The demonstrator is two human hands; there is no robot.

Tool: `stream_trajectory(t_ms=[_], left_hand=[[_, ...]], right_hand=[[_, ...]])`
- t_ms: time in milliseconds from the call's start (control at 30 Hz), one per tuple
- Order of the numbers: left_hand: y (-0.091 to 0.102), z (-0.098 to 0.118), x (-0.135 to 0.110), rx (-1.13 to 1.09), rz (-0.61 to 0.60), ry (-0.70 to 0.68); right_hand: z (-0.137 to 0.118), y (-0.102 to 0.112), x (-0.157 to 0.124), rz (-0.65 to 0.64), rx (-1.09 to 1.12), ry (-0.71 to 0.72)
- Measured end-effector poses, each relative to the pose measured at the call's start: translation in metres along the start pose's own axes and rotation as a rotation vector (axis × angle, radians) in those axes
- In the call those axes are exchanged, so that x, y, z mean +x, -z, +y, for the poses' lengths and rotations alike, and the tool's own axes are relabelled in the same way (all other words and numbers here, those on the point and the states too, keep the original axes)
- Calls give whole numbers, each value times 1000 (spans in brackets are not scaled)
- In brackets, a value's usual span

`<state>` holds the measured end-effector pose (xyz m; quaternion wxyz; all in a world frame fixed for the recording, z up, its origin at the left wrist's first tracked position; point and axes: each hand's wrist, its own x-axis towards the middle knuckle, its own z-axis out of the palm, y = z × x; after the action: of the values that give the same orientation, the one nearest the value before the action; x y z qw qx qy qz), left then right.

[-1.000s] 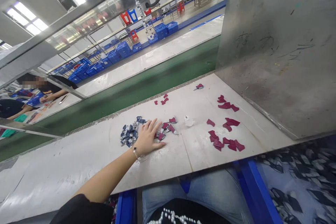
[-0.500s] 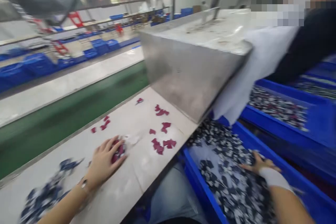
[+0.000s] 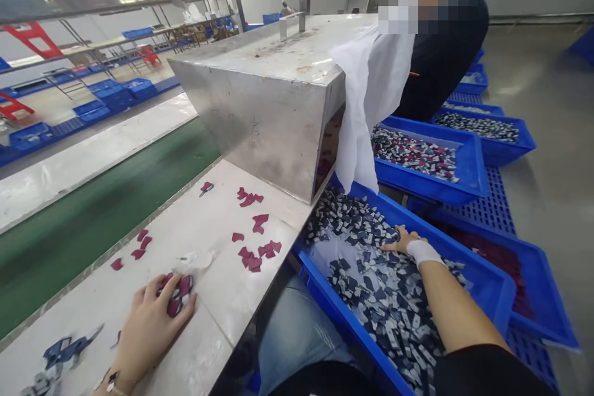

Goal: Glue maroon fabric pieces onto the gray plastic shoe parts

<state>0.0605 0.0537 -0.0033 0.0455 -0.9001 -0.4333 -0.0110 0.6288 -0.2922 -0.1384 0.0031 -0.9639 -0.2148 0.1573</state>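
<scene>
My left hand (image 3: 151, 325) rests on the pale worktop, fingers curled over a small cluster of maroon and dark flat pieces (image 3: 180, 297). Just beyond it lies a crumpled clear plastic scrap (image 3: 197, 258). My right hand (image 3: 403, 240), with a white band at the wrist, reaches into a blue tray (image 3: 366, 337) heaped with small navy and white pieces (image 3: 385, 297). Its thumb points left, apart from the other fingers, which are partly hidden; I see nothing held in it. Loose maroon pieces (image 3: 253, 260) lie scattered across the worktop, and navy pieces (image 3: 67, 349) lie at lower left.
A metal box-shaped hood (image 3: 260, 124) stands over the worktop's far end, a white cloth (image 3: 364, 105) hanging from its corner. Another person in dark clothing (image 3: 445, 55) sits behind it. More blue trays (image 3: 473, 167) of pieces stand at right. A green belt (image 3: 106, 176) runs along the left.
The view has swung to the right and sharpened. My right hand has shifted toward the far end of the tray. My left hand stays over the maroon cluster.
</scene>
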Motion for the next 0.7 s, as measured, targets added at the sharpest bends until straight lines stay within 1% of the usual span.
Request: stream_trajectory(t_ms=[67, 133, 200, 300, 433, 533, 700], left_hand=[[3, 3, -2, 1, -13, 10], [4, 5, -4, -6, 0, 6], [3, 3, -7, -35, 14, -17], [1, 0, -11, -70, 36, -33], [0, -2, -15, -66, 56, 16], [2, -2, -15, -86, 64, 47], [5, -8, -9, -205, 152, 105]], right_hand=[[0, -4, 9, -90, -46, -126], [-1, -11, 15, -150, -76, -174], [1, -19, 17, -185, -98, -188], [6, -28, 20, -203, -122, -205], [12, -40, 24, -196, -134, -232], [14, -47, 28, -210, -136, -226], [15, -48, 37, -249, -145, -216]])
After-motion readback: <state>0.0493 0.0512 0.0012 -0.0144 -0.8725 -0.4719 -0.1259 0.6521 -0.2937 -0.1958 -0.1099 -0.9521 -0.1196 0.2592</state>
